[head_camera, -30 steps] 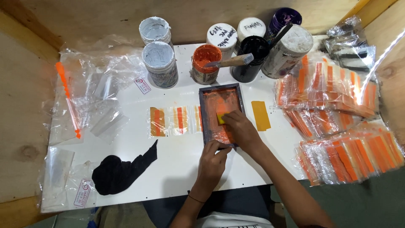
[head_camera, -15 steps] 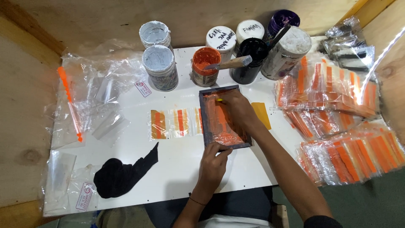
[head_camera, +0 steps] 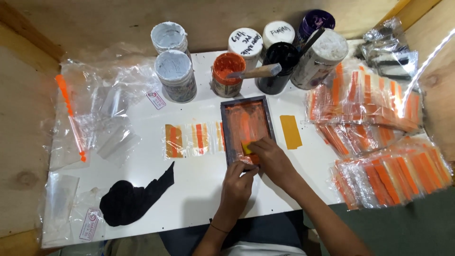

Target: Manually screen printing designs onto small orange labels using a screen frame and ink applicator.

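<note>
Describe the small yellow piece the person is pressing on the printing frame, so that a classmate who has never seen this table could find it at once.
Start at the white table and find the dark-rimmed frame smeared with orange at its centre. Near the frame's lower edge, under the fingertips of the right hand, sits the small yellow piece. It is the only bright yellow patch on the orange.

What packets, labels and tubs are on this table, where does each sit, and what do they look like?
Paint tubs: back edge, round; white, orange, black, purple.
Two handwritten white lids: back centre.
Clear packets with orange strips: right side, piled.
Empty clear bags: left side, crumpled.
Red-and-white label: near the grey tub.
Second label: front left corner.
</note>
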